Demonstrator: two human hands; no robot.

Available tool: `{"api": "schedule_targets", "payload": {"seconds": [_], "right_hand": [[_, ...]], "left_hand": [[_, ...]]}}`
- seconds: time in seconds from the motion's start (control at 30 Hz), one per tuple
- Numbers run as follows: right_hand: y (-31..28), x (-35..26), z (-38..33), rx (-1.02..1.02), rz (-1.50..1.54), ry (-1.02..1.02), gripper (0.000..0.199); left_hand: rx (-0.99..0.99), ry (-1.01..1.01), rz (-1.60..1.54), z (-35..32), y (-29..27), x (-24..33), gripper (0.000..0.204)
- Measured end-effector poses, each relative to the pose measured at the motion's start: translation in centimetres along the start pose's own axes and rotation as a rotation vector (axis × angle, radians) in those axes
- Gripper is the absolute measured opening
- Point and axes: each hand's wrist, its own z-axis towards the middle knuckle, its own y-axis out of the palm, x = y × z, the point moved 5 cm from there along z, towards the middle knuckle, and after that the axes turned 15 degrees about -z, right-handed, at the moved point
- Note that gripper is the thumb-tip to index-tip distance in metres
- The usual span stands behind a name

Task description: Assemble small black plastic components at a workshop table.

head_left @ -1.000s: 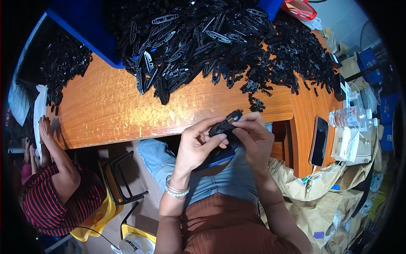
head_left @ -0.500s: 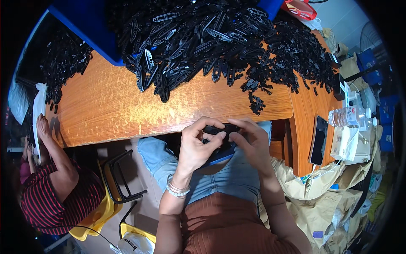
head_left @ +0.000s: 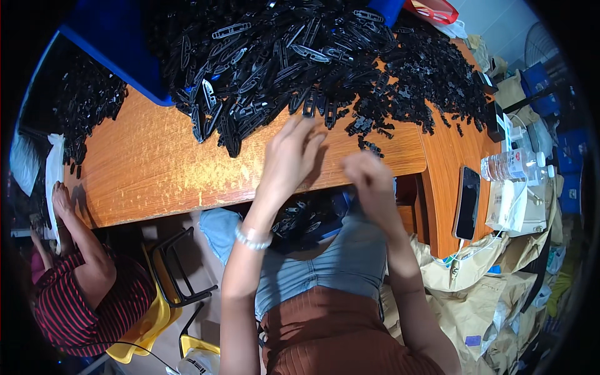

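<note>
My left hand stretches over the table, its fingertips at the near edge of a heap of long black oval plastic frames. Its fingers are extended, and nothing shows in them. Above the table's front edge, my right hand is curled, slightly blurred; whatever its fingers hold is hidden. Just beyond it lie small black plastic clips, spread toward the right. On my lap, partly under the tabletop, sits a blue tray with several black oval pieces in it.
The wooden table has a worn top. A blue bin lies at the back left. On the right are a phone with a cable and plastic bottles. A co-worker in a striped shirt sits left, near yellow chairs.
My hands have parted from the black piece they held together. The left has moved forward to the heap; the right has shifted slightly. The tray on my lap shows more fully.
</note>
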Motion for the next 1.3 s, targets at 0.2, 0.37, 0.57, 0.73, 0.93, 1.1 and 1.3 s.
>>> {"api": "schedule_targets", "payload": {"seconds": [0.2, 0.37, 0.57, 0.73, 0.93, 1.1, 1.3], "right_hand": [[-0.8, 3.1, 6.5, 0.038, -0.64, -0.096, 0.021], [-0.5, 2.4, 6.5, -0.05, -0.558, -0.158, 0.018], [-0.8, 1.7, 4.7, 0.162, -0.265, -0.05, 0.021], [0.9, 0.0, 2.7, -0.01, 0.253, 0.253, 0.018], [1.9, -2.4, 1.1, -0.047, 0.642, 0.407, 0.019], [2.1, -1.8, 0.4, 0.046, 0.341, 0.177, 0.015], [0.9, -3.4, 1.0, 0.117, 0.211, -0.044, 0.014]], "left_hand": [[0.014, 0.162, 0.392, 5.0, 4.8, -2.0, 0.016], [-0.04, 0.085, 0.397, 2.7, 3.5, -1.9, 0.022], [0.114, -0.289, -0.298, -1.9, -0.4, -4.5, 0.032], [0.128, -0.519, -1.127, -3.7, -0.3, -4.2, 0.055], [0.065, -0.506, -1.262, -4.9, 0.1, -2.5, 0.057], [0.0, -0.452, -1.032, -6.3, 0.3, -3.7, 0.038], [0.021, -0.459, -0.963, -6.4, -0.1, -2.7, 0.022]]}}
